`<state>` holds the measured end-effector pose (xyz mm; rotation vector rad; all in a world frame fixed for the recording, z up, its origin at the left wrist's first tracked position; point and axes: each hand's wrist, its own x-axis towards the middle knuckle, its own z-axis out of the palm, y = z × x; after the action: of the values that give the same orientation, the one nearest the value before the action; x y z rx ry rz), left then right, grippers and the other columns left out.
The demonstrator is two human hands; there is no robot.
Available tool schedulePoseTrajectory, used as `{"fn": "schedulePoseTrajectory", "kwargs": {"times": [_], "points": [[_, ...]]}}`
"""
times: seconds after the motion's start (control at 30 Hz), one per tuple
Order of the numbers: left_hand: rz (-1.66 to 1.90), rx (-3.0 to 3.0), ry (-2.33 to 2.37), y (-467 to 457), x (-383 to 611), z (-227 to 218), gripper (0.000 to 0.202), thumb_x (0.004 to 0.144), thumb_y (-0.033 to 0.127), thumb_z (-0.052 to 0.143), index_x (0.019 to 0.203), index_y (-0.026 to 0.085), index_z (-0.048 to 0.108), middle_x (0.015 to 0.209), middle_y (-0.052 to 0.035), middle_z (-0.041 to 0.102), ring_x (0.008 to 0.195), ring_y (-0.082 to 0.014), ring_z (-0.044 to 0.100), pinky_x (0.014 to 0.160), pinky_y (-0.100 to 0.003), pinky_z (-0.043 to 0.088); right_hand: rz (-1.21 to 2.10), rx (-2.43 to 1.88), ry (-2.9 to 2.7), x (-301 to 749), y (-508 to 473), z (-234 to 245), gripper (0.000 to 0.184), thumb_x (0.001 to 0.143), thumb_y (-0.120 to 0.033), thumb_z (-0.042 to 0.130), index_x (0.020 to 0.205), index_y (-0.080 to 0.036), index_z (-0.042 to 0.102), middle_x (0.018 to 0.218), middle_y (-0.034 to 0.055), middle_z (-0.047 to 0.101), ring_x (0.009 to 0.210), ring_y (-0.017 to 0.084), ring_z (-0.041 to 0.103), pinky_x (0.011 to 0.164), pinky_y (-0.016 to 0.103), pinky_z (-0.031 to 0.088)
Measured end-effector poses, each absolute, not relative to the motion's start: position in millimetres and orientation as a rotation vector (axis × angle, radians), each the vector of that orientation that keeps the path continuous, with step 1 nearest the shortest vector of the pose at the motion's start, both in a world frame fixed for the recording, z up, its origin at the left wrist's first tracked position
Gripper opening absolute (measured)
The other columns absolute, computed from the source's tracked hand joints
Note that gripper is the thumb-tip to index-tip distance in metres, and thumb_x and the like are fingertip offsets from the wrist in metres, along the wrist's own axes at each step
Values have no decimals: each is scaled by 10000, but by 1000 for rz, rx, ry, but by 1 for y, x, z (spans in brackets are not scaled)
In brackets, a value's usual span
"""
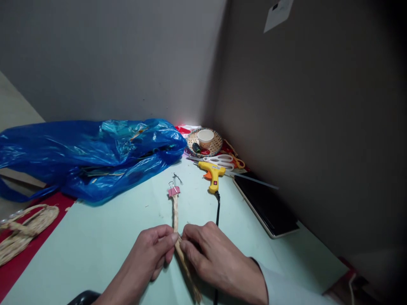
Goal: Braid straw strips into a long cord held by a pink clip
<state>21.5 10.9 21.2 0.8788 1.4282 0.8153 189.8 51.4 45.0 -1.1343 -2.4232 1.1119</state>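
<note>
A pale braid of dried plant fibre [176, 214] runs toward me over the light green table top. Its far end is pinched in a pink binder clip [174, 191], beside which a small metal hook or wire lies. My left hand [154, 250] pinches the braid between thumb and fingers from the left side. From the right, my right hand [211, 252] closes thumb and forefinger on the strands just below that spot. Loose strand ends [195, 292] trail down between the hands to the near side.
A blue plastic bag [89, 156] fills the back left. A yellow glue gun [213, 174], white-handled scissors [222, 160], and a woven basket [216, 147] holding a white cup [205, 136] stand toward the corner. A black tablet [267, 203] lies right; coiled braid [32, 231] lies left.
</note>
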Motion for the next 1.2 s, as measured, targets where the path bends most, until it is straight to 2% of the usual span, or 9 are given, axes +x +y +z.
{"fn": "schedulePoseTrajectory", "kwargs": {"times": [0.1,0.23,0.37,0.47,0.67,0.77,0.97,1.07,1.2], "points": [[798,928,1457,11,22,23,349,787,431,593,564,194,469,435,91,374,364,-40,193,392,-216,94,1239,-1127,-2335,190,55,46,273,920,-273,463,664,-177,468,563,-31,482,529,88,395,501,218,255],[822,911,1448,10,24,30,358,800,418,572,546,189,463,463,68,408,399,-49,208,410,-219,100,1604,-1020,-2204,193,63,45,288,938,-262,433,679,-166,517,589,-1,610,522,88,484,526,186,359],[802,858,1421,10,24,34,317,807,414,573,610,168,536,473,82,380,410,-46,178,417,-226,87,1874,-930,-2119,200,73,48,283,946,-337,449,777,-147,575,724,41,681,494,85,499,501,191,407],[824,824,1391,10,23,33,310,804,423,590,637,165,551,483,88,388,401,-38,167,410,-226,82,1869,-937,-2115,205,79,55,307,943,-365,469,810,-128,610,764,51,679,528,92,535,518,196,419],[873,811,1336,9,22,28,308,798,387,606,593,174,520,474,80,437,374,-28,171,404,-224,78,1744,-965,-2204,203,77,49,305,880,-422,583,857,-128,663,660,11,632,581,107,550,538,189,380],[885,838,1354,8,22,29,300,808,387,591,607,169,541,466,80,436,384,-35,172,409,-223,89,1598,-974,-2285,200,73,44,253,857,-387,609,853,-143,673,665,-5,617,584,95,506,521,183,342],[866,887,1388,8,24,31,313,820,397,561,611,165,576,407,104,357,389,-51,147,417,-236,86,1105,-1009,-2454,199,61,58,230,910,-237,480,767,-150,638,587,-34,511,530,81,407,522,213,297],[885,893,1396,6,26,30,311,831,401,547,636,163,589,365,124,283,389,-57,137,437,-243,80,821,-872,-2527,195,48,56,219,919,-192,432,792,-149,605,673,0,579,578,103,459,563,239,330],[942,849,1343,0,27,30,279,834,400,565,719,150,612,389,99,377,400,-57,188,454,-238,119,285,-511,-2675,188,35,37,198,877,-156,429,910,-98,615,774,76,623,630,169,493,553,309,349]]}}
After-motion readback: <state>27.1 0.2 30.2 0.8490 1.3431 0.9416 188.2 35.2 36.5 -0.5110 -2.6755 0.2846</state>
